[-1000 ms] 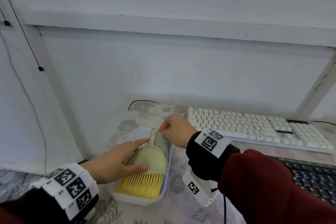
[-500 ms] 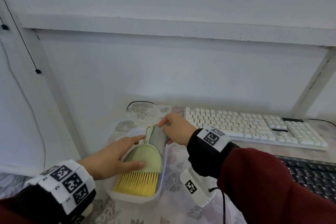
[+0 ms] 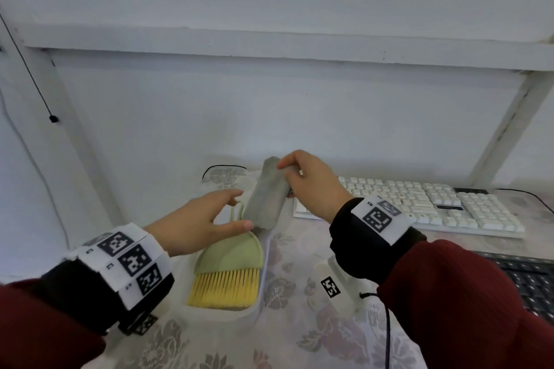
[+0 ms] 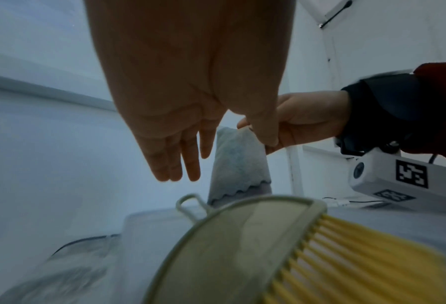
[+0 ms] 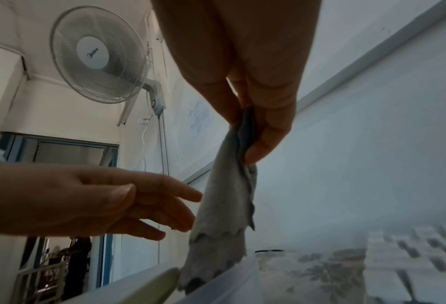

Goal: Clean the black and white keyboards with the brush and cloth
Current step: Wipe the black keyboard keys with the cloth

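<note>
At the near right edge of the worktop (image 3: 299, 347), which has a floral cover, a corner of the black keyboard (image 3: 536, 284) shows past my right sleeve. Toward the left edge sits a shallow white tray (image 3: 263, 275) holding the brush (image 3: 230, 266): a pale green body, yellow bristles pointing toward me, and a thin loop handle at its far end. I judge the brush light and rigid, best taken by the flat green body or the loop, since the bristles would only bend and splay.

My left hand (image 3: 198, 225) hovers over the brush handle with fingers straight and spread, holding nothing; in the left wrist view the fingers (image 4: 169, 162) hang just beside the cloth without gripping it.

A little farther back, my right hand (image 3: 311, 186) pinches the top of the grey cloth (image 3: 266, 198) between thumb and fingertips (image 5: 265, 144). The cloth hangs limp in a long fold, its scalloped lower edge touching or just inside the far end of the tray. It looks soft, light and floppy, so a pinch at one corner lets it dangle; bunching it into the palm would probably give firmer wiping pressure.

Beyond my right hand, along the far right edge against the wall, lies the white keyboard (image 3: 434, 207), its keys untouched by either tool.
</note>
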